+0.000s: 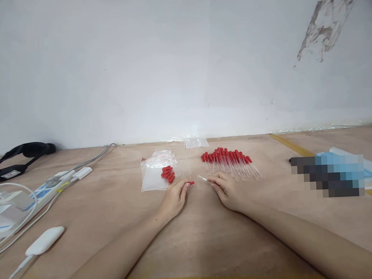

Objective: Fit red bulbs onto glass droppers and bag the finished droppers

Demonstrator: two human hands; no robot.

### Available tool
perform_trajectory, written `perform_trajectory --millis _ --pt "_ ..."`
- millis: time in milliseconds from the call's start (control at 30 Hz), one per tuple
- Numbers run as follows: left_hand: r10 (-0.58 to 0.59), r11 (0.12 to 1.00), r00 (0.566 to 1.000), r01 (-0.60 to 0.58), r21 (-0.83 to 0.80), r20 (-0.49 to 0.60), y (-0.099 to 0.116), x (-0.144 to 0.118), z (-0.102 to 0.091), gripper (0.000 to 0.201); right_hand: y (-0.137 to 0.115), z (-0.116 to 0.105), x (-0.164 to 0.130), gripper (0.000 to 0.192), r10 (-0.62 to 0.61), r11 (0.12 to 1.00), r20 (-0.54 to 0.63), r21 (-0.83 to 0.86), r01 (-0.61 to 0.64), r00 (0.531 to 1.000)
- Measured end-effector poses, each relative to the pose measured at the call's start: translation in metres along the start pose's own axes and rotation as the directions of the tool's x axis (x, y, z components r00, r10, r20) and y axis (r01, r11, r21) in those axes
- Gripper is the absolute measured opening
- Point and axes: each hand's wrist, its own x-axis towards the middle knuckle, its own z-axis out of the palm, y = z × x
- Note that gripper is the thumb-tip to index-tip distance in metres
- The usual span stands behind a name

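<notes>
Between the thumb and fingers of my left hand (pixel 175 197) is a red rubber bulb (pixel 191 183), its open end pointing right. My right hand (pixel 227 191) pinches a clear dropper tube (pixel 202 178), which points left toward the bulb; a small gap separates the two. Several loose red bulbs (pixel 167 173) lie on a clear plastic bag (pixel 150 178) just beyond my left hand. Beside them lie several bare clear tubes (pixel 183 168). Behind my right hand is a row of droppers (pixel 228 160), red bulbs fitted on clear tubes.
At the left are a white power strip (pixel 42 193) with cables, a white charger (pixel 45 240) and a black strap-like object (pixel 23 157). Another small plastic bag (pixel 196 143) lies by the wall. A blue mask-like item (pixel 338 161) and a blurred dark object (pixel 326 180) sit at the right.
</notes>
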Motion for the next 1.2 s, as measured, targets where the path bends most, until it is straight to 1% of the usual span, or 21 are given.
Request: perform_trajectory --millis 100,233,400,500,633,700,800,867,1000,1200 --pt "-0.034 0.999 0.999 0.034 -0.025 -0.002 0.001 -0.001 -0.001 0.027 -0.008 0.004 0.000 0.025 -0.025 1.000 0.012 0.008 0.025 1.000" --pt "-0.045 0.996 0.999 0.046 -0.076 0.017 -0.001 -0.002 -0.002 0.026 -0.014 0.004 0.001 0.025 -0.056 0.998 0.053 -0.033 0.058 0.997" --pt "-0.040 0.994 0.999 0.042 -0.098 0.022 -0.002 -0.001 0.000 0.021 -0.015 0.002 0.000 0.024 -0.058 0.998 0.071 -0.034 0.060 0.996" --pt "-0.035 0.995 0.999 0.034 -0.099 -0.001 -0.001 -0.001 0.001 0.017 -0.014 0.003 0.000 0.023 -0.055 0.997 0.070 -0.041 0.058 0.996" --pt "-0.020 0.995 1.000 0.020 -0.095 -0.003 0.002 0.000 0.001 0.019 -0.015 0.005 0.000 0.022 -0.083 0.992 0.078 -0.089 0.089 0.994" --pt "-0.019 0.996 1.000 0.019 -0.088 -0.004 0.003 0.000 0.001 0.019 -0.016 0.006 0.001 0.021 -0.066 0.992 0.048 -0.103 0.071 0.997" --pt "-0.016 0.998 1.000 0.014 -0.065 -0.024 0.004 0.000 -0.001 0.018 -0.017 0.006 0.001 0.021 -0.022 0.996 -0.039 -0.090 0.019 0.999" --pt "-0.007 0.998 1.000 0.005 -0.055 -0.023 0.004 0.000 -0.001 0.018 -0.016 0.006 0.001 0.021 -0.031 0.996 -0.051 -0.081 0.027 0.998" --pt "0.015 0.999 1.000 -0.016 -0.049 -0.015 0.002 0.000 0.000 0.017 -0.016 0.007 0.000 0.022 -0.073 0.994 0.008 -0.085 0.073 0.997" --pt "0.044 0.997 0.999 -0.046 -0.059 -0.026 0.001 0.000 0.000 0.016 -0.019 0.004 0.002 0.020 -0.040 0.997 0.083 -0.055 0.045 0.996"
